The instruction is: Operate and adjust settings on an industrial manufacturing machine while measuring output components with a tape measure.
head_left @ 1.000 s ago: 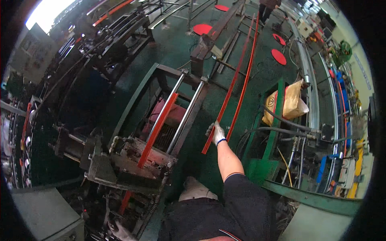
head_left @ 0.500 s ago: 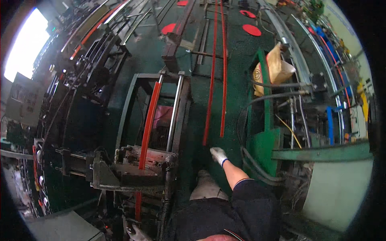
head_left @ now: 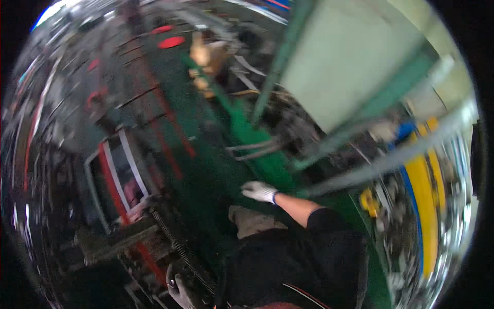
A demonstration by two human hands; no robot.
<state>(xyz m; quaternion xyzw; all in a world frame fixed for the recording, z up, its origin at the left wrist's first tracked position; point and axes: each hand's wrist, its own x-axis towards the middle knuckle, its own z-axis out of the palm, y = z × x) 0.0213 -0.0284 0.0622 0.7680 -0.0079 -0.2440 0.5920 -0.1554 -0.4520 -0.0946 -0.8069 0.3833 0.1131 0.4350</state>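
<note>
My right hand (head_left: 260, 191), in a white glove with a dark blue cuff, hangs over the green floor, its fingers loosely stretched and nothing visible in them. At the lower left, my left hand (head_left: 181, 293), also gloved, is beside the machine (head_left: 121, 239). Its thumb and fingers curl around a small dark spot that I cannot make out. A long red bar (head_left: 114, 177) runs through the machine's clamp head, and its lower part comes out close to my left hand. Between that hand and the clamp head stretches a coiled, spring-like hose (head_left: 177, 244).
Two thin red bars (head_left: 177, 126) lie ahead on a low stand. To the right stand a green frame (head_left: 242, 123) with a brown paper sack (head_left: 199, 51), a large pale panel (head_left: 345, 62) and a yellow-and-blue structure (head_left: 424, 190). Red discs (head_left: 171, 43) lie farther off.
My view has swung to the right, blurring much of the scene. The machine now appears tilted, and the pale panel fills the upper right. Both hands stay at about the same sides of my body.
</note>
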